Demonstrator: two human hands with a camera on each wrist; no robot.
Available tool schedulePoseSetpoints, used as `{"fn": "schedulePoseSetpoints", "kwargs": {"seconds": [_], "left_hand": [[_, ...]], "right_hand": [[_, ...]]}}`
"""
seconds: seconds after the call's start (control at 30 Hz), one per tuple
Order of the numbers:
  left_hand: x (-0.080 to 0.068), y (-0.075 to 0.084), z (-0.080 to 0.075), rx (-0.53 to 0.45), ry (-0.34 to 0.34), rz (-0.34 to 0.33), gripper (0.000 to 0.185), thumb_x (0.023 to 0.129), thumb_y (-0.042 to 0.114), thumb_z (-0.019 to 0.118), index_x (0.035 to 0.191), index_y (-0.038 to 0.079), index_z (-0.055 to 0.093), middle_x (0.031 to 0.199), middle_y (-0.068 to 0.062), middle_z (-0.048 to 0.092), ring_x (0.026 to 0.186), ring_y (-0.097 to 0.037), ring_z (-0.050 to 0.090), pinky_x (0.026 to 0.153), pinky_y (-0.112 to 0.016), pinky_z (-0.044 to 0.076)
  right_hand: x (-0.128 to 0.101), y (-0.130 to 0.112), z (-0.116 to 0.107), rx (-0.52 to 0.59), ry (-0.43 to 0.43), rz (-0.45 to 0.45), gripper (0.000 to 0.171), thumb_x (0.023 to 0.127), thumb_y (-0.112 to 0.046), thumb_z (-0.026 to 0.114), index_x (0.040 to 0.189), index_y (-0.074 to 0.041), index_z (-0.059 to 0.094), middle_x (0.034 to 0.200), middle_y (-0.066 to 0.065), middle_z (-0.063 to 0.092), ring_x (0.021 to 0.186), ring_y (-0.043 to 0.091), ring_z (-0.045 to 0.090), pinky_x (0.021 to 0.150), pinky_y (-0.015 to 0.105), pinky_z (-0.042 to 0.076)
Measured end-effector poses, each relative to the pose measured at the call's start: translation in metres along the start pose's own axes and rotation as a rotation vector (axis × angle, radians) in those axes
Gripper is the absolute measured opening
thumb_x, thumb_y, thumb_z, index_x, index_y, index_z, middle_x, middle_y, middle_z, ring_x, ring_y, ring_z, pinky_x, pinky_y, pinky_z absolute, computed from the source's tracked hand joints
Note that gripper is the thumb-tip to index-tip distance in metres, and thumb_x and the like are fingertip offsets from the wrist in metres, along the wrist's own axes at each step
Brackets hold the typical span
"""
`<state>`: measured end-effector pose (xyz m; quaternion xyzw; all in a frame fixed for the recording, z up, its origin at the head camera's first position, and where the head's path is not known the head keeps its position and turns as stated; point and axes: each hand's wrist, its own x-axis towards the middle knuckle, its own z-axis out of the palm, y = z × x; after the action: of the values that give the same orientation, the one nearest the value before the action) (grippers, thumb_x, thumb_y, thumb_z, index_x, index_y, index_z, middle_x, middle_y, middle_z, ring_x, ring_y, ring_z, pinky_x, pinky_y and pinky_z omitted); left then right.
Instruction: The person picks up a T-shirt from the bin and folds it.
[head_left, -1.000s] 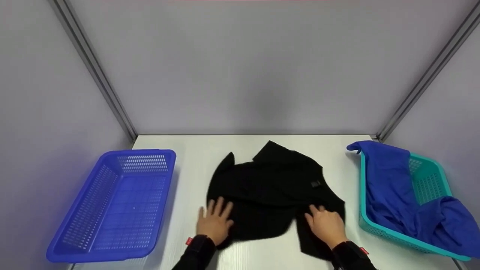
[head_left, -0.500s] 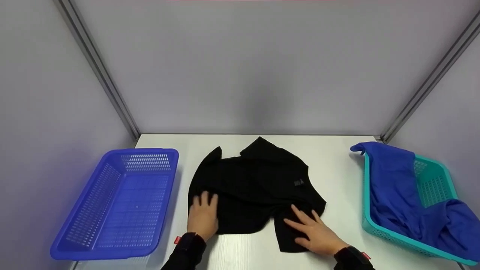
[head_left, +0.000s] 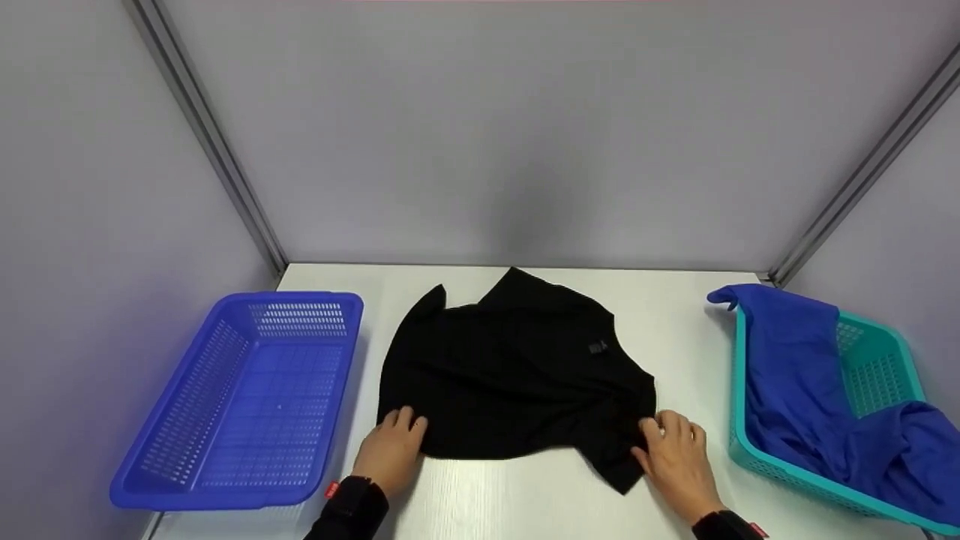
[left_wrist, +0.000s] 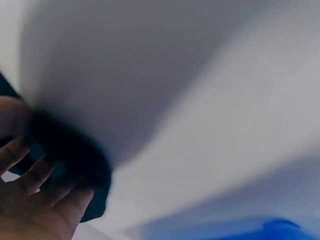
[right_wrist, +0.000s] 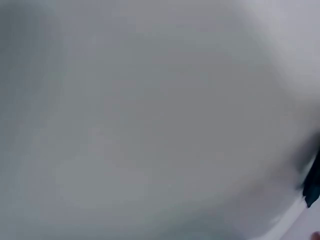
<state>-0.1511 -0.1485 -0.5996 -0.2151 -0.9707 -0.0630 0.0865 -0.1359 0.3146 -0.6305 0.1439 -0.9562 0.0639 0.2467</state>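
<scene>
A black short-sleeved shirt [head_left: 510, 375] lies spread on the white table, its neckline and small label toward the right. At its lower left corner my left hand [head_left: 390, 454] pinches the hem with bent fingers. In the left wrist view the dark cloth [left_wrist: 75, 155] shows between the thumb and the fingers [left_wrist: 35, 175]. My right hand [head_left: 679, 465] holds the lower right sleeve edge between thumb and fingers; creases run from there across the shirt. Only a dark sliver of cloth [right_wrist: 312, 182] shows at the right edge of the right wrist view.
A blue plastic basket [head_left: 349, 390] stands at the left with nothing in it. On the right is a teal basket [head_left: 739, 420] with blue cloth [head_left: 795, 367] draped in and over its rim. Grey panels [head_left: 540, 150] enclose the back and both sides.
Both hands have gone from flat spread fingers on the shirt to its lower edges. The right hand has moved right to the sleeve edge, and the lower sleeve has swung right.
</scene>
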Motion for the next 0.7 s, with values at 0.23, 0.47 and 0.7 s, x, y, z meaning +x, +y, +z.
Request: {"fn": "schedulePoseSetpoints", "kwargs": {"seconds": [0.23,0.47,0.7], "left_hand": [[-0.001,-0.005,0.002,0.069,0.117,-0.062,0.038,0.081,-0.008,0.079,0.114,0.003,0.064,0.108,-0.017,0.066,0.082,-0.033,0.066,0.052,-0.044,0.056],[0.004,-0.007,-0.011,0.044,0.263,-0.081,0.045,0.076,-0.020,0.076,0.111,0.003,0.059,0.096,-0.015,0.063,0.075,-0.030,0.064,0.056,-0.042,0.056],[0.008,-0.008,-0.017,0.105,0.314,-0.009,0.055,0.064,-0.021,0.081,0.110,0.000,0.059,0.101,-0.016,0.059,0.088,-0.032,0.060,0.077,-0.042,0.057]], "right_hand": [[-0.020,0.029,-0.014,0.155,-0.097,-0.125,0.035,0.081,0.003,0.082,0.102,-0.019,0.065,0.099,-0.009,0.051,0.092,0.013,0.050,0.078,0.032,0.044],[-0.026,0.047,-0.035,0.227,-0.279,-0.117,0.060,0.079,0.014,0.069,0.132,-0.013,0.070,0.127,-0.003,0.059,0.114,0.019,0.057,0.093,0.035,0.052],[-0.029,0.049,-0.024,0.144,-0.024,-0.115,0.038,0.077,0.014,0.080,0.097,-0.016,0.067,0.095,-0.010,0.050,0.087,0.008,0.047,0.073,0.025,0.044]]}}
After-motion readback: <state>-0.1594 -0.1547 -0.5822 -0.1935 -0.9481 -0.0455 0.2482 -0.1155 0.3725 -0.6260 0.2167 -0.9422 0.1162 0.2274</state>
